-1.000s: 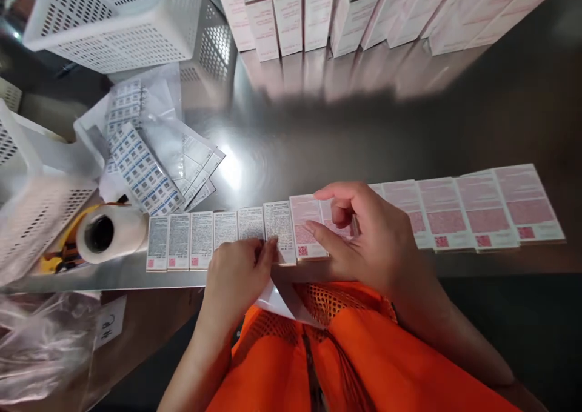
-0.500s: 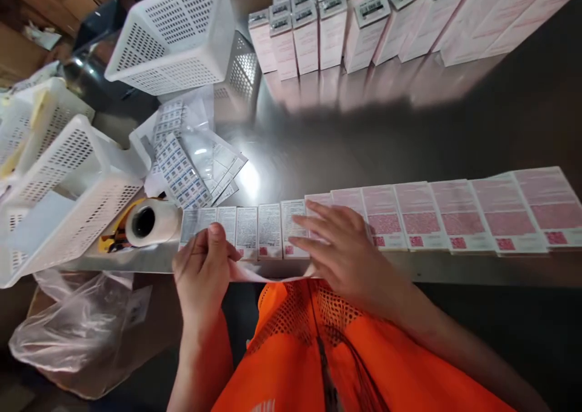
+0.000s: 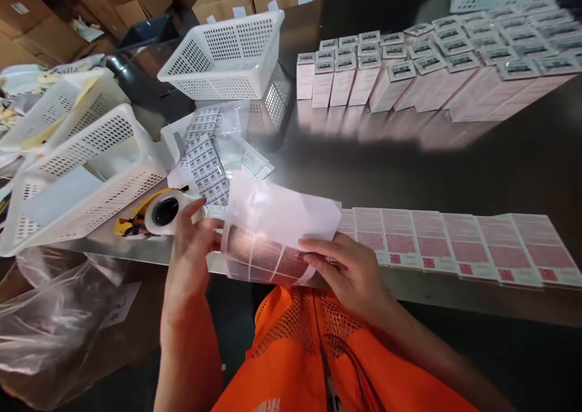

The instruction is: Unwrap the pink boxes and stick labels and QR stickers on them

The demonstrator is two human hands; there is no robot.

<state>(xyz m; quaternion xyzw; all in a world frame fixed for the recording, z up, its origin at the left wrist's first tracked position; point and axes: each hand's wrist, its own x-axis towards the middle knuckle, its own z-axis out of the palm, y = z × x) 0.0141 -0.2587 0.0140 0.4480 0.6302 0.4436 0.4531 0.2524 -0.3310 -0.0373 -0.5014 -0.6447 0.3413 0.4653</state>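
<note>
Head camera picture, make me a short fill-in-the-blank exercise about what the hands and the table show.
1. Both hands, left hand and right hand, hold a curled ____ sheet at the table edge.
2. The boxes lying flat in a row by the right hand are printed in ____.
3. The roll lies just beyond the ____ hand.
4. The basket standing behind the sheet is ____ in colour.

Missing words: sticker; pink; left; white
</note>
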